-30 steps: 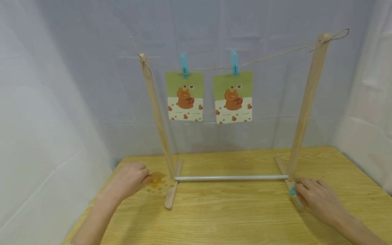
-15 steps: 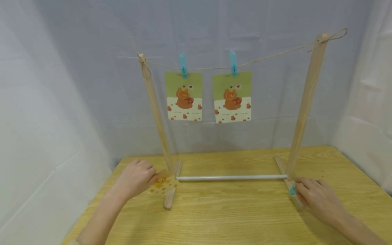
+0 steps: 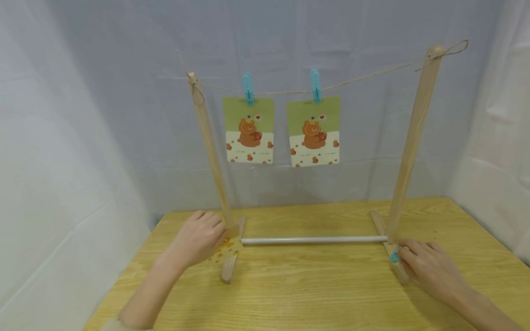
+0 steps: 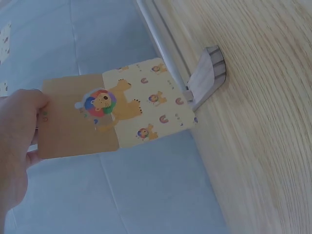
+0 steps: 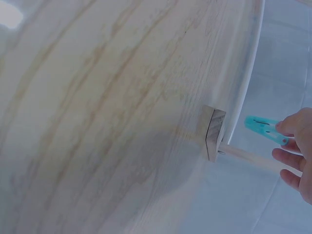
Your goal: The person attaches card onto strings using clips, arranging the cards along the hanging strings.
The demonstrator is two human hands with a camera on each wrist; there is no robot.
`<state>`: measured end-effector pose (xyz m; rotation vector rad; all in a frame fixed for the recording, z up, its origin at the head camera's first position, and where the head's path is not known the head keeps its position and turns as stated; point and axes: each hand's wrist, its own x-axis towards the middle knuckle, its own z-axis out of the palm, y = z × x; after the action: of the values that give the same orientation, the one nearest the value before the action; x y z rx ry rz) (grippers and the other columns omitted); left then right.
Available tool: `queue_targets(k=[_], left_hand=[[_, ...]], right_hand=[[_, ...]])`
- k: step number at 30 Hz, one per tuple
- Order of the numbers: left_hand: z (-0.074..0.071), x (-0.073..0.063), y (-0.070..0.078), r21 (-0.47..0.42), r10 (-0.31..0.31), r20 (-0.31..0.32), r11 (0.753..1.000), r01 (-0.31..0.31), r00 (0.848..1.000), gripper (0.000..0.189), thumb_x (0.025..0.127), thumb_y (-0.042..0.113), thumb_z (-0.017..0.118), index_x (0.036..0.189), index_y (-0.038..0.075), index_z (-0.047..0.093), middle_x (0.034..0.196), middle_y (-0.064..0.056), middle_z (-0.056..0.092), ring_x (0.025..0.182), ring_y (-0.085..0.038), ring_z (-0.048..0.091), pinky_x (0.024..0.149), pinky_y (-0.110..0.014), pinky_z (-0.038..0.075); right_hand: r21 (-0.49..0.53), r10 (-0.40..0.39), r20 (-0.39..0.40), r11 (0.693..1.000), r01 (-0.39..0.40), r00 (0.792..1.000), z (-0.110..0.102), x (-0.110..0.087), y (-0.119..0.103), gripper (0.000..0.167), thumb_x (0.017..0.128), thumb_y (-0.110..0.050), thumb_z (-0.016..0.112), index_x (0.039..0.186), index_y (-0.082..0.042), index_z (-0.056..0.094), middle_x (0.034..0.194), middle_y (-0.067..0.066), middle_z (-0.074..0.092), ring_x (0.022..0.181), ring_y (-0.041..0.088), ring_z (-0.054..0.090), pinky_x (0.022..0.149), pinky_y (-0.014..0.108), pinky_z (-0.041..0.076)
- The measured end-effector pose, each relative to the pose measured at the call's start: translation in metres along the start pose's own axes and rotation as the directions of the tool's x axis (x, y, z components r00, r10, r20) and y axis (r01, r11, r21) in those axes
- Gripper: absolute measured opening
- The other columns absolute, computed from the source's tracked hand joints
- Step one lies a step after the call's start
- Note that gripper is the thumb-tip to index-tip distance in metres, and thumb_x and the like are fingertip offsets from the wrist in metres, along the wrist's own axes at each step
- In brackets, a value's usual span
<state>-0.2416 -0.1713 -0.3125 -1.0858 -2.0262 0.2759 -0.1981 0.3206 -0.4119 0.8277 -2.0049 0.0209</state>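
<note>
My left hand [image 3: 201, 239] pinches a card [image 4: 127, 106] by its brown end. The card bears a lion drawing, with small lions and rainbows on its cream half. In the head view the card overlaps the left foot of the wooden frame. My right hand [image 3: 428, 266] pinches a light blue clothespin [image 5: 265, 129] between thumb and fingers, close by the frame's right foot in the head view. Two green and cream bear cards, a left card [image 3: 250, 131] and a right card [image 3: 313, 132], hang from the twine, each under a blue clothespin.
The wooden frame has a left post [image 3: 209, 142], a right post [image 3: 416, 138] and a white crossbar [image 3: 314, 240] low between them. Twine [image 3: 372, 74] runs between the post tops. White cloth [image 3: 124, 115] surrounds the wooden table [image 3: 314, 289].
My left hand has moved right with the lion card, which is now beside the frame's left foot. My right hand and its clothespin have stayed nearly still.
</note>
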Motion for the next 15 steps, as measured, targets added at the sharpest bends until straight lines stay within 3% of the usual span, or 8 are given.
queue_targets(k=[4,10,15], left_hand=[[0.0,0.004,0.003,0.003,0.0,0.008,1.0,0.0,1.0,0.01,0.073,0.012,0.067,0.071,0.008,0.058,0.073,-0.004,0.058,0.072,-0.022,0.058,0.071,-0.038,0.046],[0.003,0.009,0.007,0.02,-0.001,0.018,1.0,0.001,1.0,0.018,0.067,0.017,0.073,0.071,0.008,0.057,0.075,-0.004,0.058,0.075,-0.022,0.058,0.073,-0.038,0.046],[0.006,0.015,0.012,0.035,0.007,-0.006,0.999,-0.007,1.0,0.019,0.066,0.018,0.073,0.069,0.01,0.057,0.073,-0.002,0.057,0.073,-0.021,0.057,0.072,-0.037,0.045]], right_hand=[[0.001,0.0,0.01,1.0,0.0,1.0,-0.001,0.001,0.001,0.057,0.101,-0.04,0.017,0.076,-0.01,0.059,0.085,0.008,0.062,0.065,0.025,0.061,0.053,0.039,0.046],[-0.005,-0.012,-0.005,1.0,0.012,1.0,-0.001,0.001,0.001,0.056,0.101,-0.039,0.018,0.075,-0.01,0.058,0.084,0.008,0.061,0.063,0.025,0.06,0.051,0.036,0.045],[-0.01,-0.016,-0.012,1.0,0.016,1.0,-0.002,0.001,0.002,0.056,0.101,-0.039,0.018,0.074,-0.01,0.058,0.084,0.008,0.061,0.062,0.025,0.06,0.049,0.034,0.042]])
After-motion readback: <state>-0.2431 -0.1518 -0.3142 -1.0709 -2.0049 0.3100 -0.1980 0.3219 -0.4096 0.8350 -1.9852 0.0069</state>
